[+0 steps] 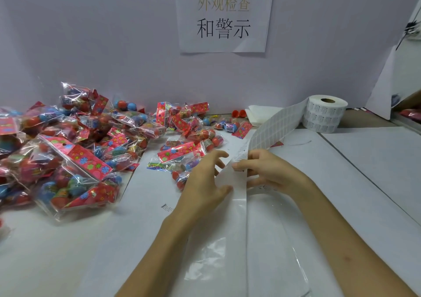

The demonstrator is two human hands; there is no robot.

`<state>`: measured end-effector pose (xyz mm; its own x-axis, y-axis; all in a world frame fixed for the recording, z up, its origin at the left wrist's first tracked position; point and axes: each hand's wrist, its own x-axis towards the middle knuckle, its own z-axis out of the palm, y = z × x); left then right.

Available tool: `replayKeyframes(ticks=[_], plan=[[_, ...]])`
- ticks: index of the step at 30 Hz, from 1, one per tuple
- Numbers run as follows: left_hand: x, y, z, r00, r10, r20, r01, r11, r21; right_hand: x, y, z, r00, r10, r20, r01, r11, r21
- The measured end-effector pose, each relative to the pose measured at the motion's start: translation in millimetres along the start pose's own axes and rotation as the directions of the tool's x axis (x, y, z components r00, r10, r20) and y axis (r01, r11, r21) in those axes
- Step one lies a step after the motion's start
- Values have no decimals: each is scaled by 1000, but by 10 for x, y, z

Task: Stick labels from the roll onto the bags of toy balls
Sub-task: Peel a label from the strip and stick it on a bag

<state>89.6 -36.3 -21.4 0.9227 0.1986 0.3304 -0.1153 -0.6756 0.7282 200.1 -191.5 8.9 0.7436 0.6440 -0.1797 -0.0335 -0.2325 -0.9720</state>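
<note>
Trailing from the cylindrical label roll [323, 114], beyond and right of the hands, a flat strip of small rectangular labels [273, 128] is pinched between thumb and fingers of the right hand [268, 171]. Its smooth peeled backing [234, 228] is seen running down between the forearms. The left hand [205, 180] is held open, fingers loosely spread, just beside the strip. Crinkly clear bags of toy balls [75, 160] with red card headers are heaped left of it, one near its fingertips. Flat white bench [364, 160] is seen right of the right hand.
</note>
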Motion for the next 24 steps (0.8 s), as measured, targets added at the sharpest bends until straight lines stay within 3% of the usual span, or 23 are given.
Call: replayKeyframes(ticks=[9, 24], plan=[[-25, 98, -1, 995, 63, -80, -65, 998, -17, -68, -2, -251, 994, -15, 109, 35, 982, -187], [-70, 136, 147, 980, 104, -171, -95, 993, 64, -109, -6, -333, 979, -14, 205, 68, 964, -259]])
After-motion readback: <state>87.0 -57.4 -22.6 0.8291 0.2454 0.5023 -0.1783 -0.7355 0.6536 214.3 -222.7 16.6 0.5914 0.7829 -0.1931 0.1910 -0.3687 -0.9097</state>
